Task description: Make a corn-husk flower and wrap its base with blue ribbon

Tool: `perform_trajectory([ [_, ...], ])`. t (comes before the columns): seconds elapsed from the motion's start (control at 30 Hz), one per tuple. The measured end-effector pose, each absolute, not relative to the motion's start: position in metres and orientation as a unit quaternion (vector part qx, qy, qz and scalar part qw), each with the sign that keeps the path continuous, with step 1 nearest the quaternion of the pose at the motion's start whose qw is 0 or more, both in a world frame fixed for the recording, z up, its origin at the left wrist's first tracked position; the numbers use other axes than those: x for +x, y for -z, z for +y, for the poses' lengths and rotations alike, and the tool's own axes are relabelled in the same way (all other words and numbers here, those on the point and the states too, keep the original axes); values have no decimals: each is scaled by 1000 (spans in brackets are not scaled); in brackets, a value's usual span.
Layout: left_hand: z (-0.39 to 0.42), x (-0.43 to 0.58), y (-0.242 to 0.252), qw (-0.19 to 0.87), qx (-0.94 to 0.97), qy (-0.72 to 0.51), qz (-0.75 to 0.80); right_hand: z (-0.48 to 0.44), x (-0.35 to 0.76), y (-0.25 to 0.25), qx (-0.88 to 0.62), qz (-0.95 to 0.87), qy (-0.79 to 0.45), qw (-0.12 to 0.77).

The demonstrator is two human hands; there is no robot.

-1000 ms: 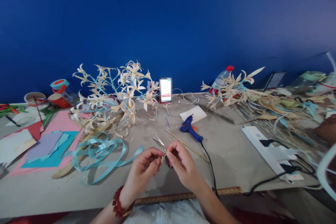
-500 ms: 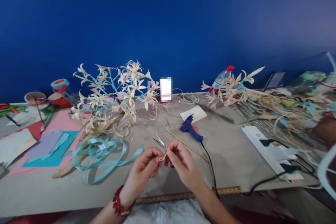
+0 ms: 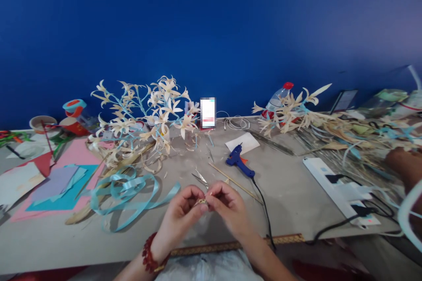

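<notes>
Both hands meet above the table's front middle, pinching one small pale straw strip (image 3: pixel 201 202) curled into a loop. My left hand (image 3: pixel 180 217), with a red bead bracelet at the wrist, pinches it from the left. My right hand (image 3: pixel 227 208) pinches it from the right, fingers bent. Small scissors (image 3: pixel 200 178) lie on the table just behind the hands. A thin wooden stick (image 3: pixel 235 183) lies behind my right hand.
A blue glue gun (image 3: pixel 240 161) lies right of the scissors, its black cord running to the front edge. Light blue ribbon (image 3: pixel 127 191) coils at left, coloured paper (image 3: pixel 62 182) farther left. Straw flower sprays (image 3: pixel 145 116) stand behind. A white power strip (image 3: pixel 339 191) lies right. Another person's hand (image 3: pixel 404 164) shows far right.
The straw strip, held upright between the fingertips before, is now bent down into a small loop. My hands have closed in together; the other person's hand has shifted slightly.
</notes>
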State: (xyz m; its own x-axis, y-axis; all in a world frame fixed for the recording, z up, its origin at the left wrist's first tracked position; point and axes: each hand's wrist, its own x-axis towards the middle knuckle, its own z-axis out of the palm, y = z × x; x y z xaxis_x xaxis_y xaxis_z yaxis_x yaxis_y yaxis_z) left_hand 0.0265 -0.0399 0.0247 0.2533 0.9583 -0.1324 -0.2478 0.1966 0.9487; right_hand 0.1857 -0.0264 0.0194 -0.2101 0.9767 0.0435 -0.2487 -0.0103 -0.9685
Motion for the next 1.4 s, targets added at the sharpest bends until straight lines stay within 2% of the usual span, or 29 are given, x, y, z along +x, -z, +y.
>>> perform_trajectory([
  [0.13, -42, 30, -27, 588, 498, -462, 439, -26, 185, -21, -353, -467, -634, 504],
  [0.37, -41, 28, -25, 488, 565, -452, 488, -28, 187, -22, -355, -474, -611, 524],
  [0.77, -42, 24, -25, 368, 633, -445, 515, -30, 190, -21, -370, -504, -569, 534],
  [1.07, -42, 23, -24, 411, 629, -444, 489, -28, 194, -25, -361, -523, -561, 531],
  [1.4, -41, 20, -29, 324, 658, -429, 527, -28, 196, -19, -370, -551, -517, 541],
])
